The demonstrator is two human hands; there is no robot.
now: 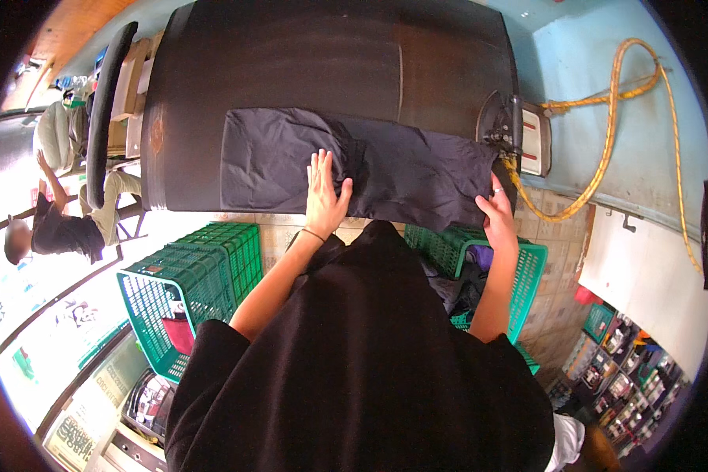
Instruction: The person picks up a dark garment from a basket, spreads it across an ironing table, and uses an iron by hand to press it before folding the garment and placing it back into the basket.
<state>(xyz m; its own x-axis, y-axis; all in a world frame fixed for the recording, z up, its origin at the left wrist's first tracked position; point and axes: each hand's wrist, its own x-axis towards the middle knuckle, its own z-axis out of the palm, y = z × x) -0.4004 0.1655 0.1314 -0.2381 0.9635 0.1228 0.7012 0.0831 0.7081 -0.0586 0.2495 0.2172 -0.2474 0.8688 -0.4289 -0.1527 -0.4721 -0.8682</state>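
Note:
A dark, thin garment (413,165) lies stretched along the near edge of a black padded ironing table (283,65). It is folded or bunched in the middle, with wrinkles toward both ends. My left hand (327,197) rests palm down on the cloth beside that bunched part, thumb spread away from the fingers. At the garment's right end, my right hand (498,212) grips the edge, thumb on top and some fingers hidden by the cloth. Just beyond that hand is an iron (500,127) with a black handle, next to a pale iron rest (536,141) with red strips.
A yellow patterned hose (610,135) loops from the iron by the blue wall. Green plastic baskets (212,277) stand below left; another green basket (528,283) holding clothes is below right. A narrow padded board (109,112) and a seated person (65,227) are at left.

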